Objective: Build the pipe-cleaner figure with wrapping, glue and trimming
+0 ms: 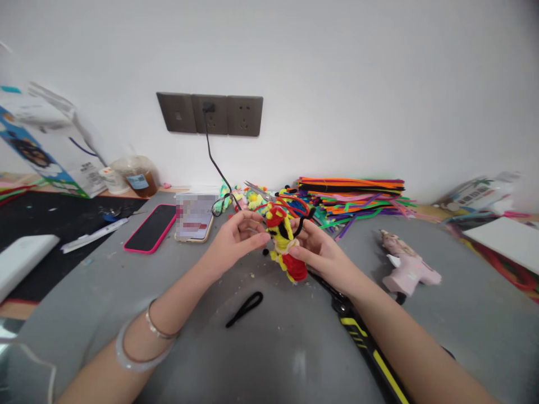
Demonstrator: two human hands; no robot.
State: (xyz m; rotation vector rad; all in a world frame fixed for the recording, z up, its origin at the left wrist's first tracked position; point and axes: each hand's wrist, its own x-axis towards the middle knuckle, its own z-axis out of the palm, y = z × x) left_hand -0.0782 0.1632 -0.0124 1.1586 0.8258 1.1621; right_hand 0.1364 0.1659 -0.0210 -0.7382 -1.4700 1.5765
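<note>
Red-and-yellow fuzzy figure (283, 238), tilted a little with its head toward the left, is held up between two hands over the grey table (202, 359). The right hand (320, 249) has it by the body, fingers curled behind and thumb laid across the front. The left hand (238, 241) is half curled, thumb and fingertips close together at the side of the figure's head; whether they pinch it or merely brush it, I cannot tell. A black fuzzy strand (306, 221) stands out by the right fingers.

Good handling here, I judge, means letting the right hand carry the weight with a light grip, since soft pile probably crushes easily, while the left works with fingertips only. Turning the piece slowly should spare that strand from snagging.

Nearer the wearer than the figure lies a black loop (234, 317). To the figure's right, a black-and-yellow tool (357, 328) runs beneath the right forearm, and a pink glue gun (406, 272) sits farther out. Behind the figure are scissors (259, 191) and bundled fuzzy stems (351, 185).
</note>
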